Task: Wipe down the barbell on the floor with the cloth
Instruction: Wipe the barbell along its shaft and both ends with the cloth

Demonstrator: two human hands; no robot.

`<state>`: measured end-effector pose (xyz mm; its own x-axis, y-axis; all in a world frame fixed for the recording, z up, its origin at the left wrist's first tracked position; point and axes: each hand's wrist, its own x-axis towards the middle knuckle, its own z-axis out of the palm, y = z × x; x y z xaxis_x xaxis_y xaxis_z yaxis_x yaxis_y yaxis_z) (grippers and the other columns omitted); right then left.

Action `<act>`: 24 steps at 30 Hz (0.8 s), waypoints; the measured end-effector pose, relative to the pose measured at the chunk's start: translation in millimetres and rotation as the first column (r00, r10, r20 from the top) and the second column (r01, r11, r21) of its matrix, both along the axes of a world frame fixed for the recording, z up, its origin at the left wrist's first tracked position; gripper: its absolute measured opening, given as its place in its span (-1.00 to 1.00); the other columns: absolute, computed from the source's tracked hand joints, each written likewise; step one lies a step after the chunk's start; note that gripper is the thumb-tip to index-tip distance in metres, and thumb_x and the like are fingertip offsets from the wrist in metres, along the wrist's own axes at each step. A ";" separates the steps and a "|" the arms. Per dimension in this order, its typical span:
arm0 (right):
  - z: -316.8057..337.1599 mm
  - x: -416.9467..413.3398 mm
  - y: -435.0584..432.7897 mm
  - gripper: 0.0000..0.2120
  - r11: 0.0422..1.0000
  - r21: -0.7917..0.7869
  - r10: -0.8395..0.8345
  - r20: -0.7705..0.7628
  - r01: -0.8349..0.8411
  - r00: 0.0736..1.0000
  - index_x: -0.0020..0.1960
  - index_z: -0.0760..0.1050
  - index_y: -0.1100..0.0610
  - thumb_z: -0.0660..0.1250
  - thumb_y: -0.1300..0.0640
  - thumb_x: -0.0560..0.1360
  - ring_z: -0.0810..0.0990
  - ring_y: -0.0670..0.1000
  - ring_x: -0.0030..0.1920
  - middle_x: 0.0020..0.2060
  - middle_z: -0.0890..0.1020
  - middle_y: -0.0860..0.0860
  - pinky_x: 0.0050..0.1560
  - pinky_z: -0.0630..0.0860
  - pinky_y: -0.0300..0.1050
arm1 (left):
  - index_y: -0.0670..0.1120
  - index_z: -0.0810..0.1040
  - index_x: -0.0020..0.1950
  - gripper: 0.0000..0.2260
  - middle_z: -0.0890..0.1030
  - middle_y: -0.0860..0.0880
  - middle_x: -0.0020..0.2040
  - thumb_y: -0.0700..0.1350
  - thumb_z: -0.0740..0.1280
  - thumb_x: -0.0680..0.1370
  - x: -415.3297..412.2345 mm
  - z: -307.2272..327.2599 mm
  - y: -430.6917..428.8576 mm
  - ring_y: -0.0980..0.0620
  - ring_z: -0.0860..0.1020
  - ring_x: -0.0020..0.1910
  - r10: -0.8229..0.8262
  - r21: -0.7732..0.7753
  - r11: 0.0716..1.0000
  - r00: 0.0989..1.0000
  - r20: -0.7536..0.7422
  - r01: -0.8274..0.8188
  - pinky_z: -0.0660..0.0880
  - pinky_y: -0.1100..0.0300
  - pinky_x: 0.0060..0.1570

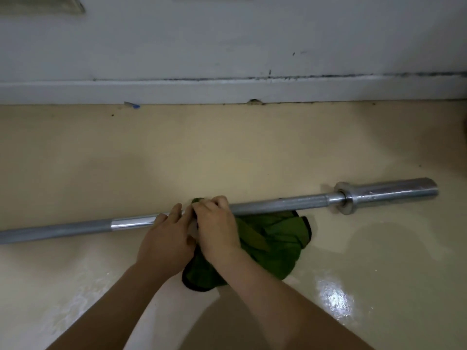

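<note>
The barbell (278, 202) is lying on the cream floor (227, 152), running off the floor's left edge and slanting slightly toward the far side as it goes right, roughly parallel to the white baseboard (227, 90) along the floor's far edge. Near the left of that baseboard a small blue scrap (134, 105) is lying on the floor. Just left of the floor's middle, the left hand (166, 236) is resting on the shaft with its fingers stretched nearly straight over the metal, gripping nothing that can be seen. Touching it on the right, the right hand (217, 223) is curling its fingers over the shaft and pressing a bunched part of the green cloth (278, 241) against it. The rest of the cloth, edged in black, is spreading on the floor on the near side of the bar, under the right wrist and out to the right. Further right the thick chrome sleeve (389, 192) is ending well short of the floor's right edge, and light is glaring on the floor (333, 299) near its near right corner
</note>
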<state>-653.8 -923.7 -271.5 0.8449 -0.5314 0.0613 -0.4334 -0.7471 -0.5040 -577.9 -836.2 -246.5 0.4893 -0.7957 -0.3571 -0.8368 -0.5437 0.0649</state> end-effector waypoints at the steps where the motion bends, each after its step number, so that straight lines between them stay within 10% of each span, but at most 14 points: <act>1: 0.3 -10.7 -10.1 -0.78 0.999 0.002 0.042 -0.028 -0.042 0.999 0.02 0.60 0.20 0.37 0.29 0.38 0.50 0.13 -0.04 -0.06 0.67 0.08 -0.07 0.50 -0.06 | -0.21 0.50 0.26 -0.46 0.59 -0.26 0.15 -0.16 0.22 0.27 0.5 -0.4 1.2 -0.32 0.59 -0.14 0.008 0.006 1.000 1.000 -0.012 -0.008 0.56 -0.05 -0.19; 8: -10.0 -106.4 -85.3 -0.71 0.844 -0.104 -0.520 0.086 0.526 0.850 0.03 0.62 0.18 0.23 0.34 0.39 0.56 0.17 -0.13 -0.13 0.70 0.07 -0.03 0.47 -0.05 | -0.12 0.39 0.39 -0.36 0.48 -0.24 0.31 -0.10 0.25 0.28 -6.7 -8.3 7.5 -0.32 0.53 -0.02 0.057 -0.028 0.998 0.998 -0.025 -0.058 0.54 -0.04 -0.09; 14: -10.5 -44.3 -29.8 -0.73 0.994 -0.087 -0.050 0.145 0.063 0.988 -0.02 0.64 0.21 0.44 0.35 0.28 0.57 0.12 -0.11 -0.14 0.70 0.06 -0.17 0.54 -0.12 | 0.03 0.10 0.52 -0.38 0.20 -0.12 0.50 -0.10 0.24 0.48 -4.9 -1.3 2.2 -0.22 0.36 0.27 0.080 0.008 0.997 0.996 -0.038 -0.080 0.40 0.00 0.16; 19: -9.8 -116.5 -90.7 -0.73 0.838 -0.105 -0.525 0.118 0.536 0.843 0.01 0.62 0.21 0.32 0.42 0.37 0.55 0.17 -0.14 -0.17 0.71 0.10 -0.05 0.46 -0.09 | 0.00 0.08 0.52 -0.40 0.20 -0.13 0.50 -0.08 0.21 0.51 -10.6 -0.9 -5.6 -0.20 0.34 0.29 0.101 0.030 0.994 0.995 -0.004 -0.101 0.36 0.03 0.20; 24: -4.1 -26.5 -6.4 -0.80 0.980 -0.055 -0.181 0.160 0.192 0.970 -0.06 0.63 0.19 0.39 0.29 0.31 0.57 0.10 -0.13 -0.17 0.70 0.04 -0.09 0.52 -0.15 | 0.03 0.06 0.52 -0.36 0.18 -0.10 0.50 -0.09 0.22 0.48 -8.2 0.9 -5.5 -0.18 0.32 0.30 0.096 0.051 0.994 0.995 -0.030 -0.094 0.38 0.02 0.18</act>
